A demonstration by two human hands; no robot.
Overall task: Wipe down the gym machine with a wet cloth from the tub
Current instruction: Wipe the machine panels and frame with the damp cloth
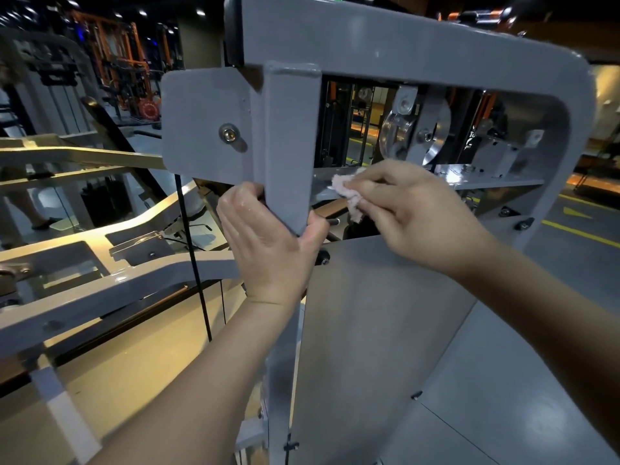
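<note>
Right grip [406,213] closed on wadded pink cloth [347,193], pressed onto ledge [323,195] of gym machine [436,38] just ahead of grip. Left grip [268,236] wrapped round upright [288,135]. Cloth judged soft, light, limp when wet; best held bunched at middle.

Crumpled pale-pink cloth [349,193] against grey machine [292,146].

Gripped post [290,135] with left hand [268,243]; pinched cloth [345,191] in right hand [412,209] just right of that grip, below pulley [399,135].
</note>
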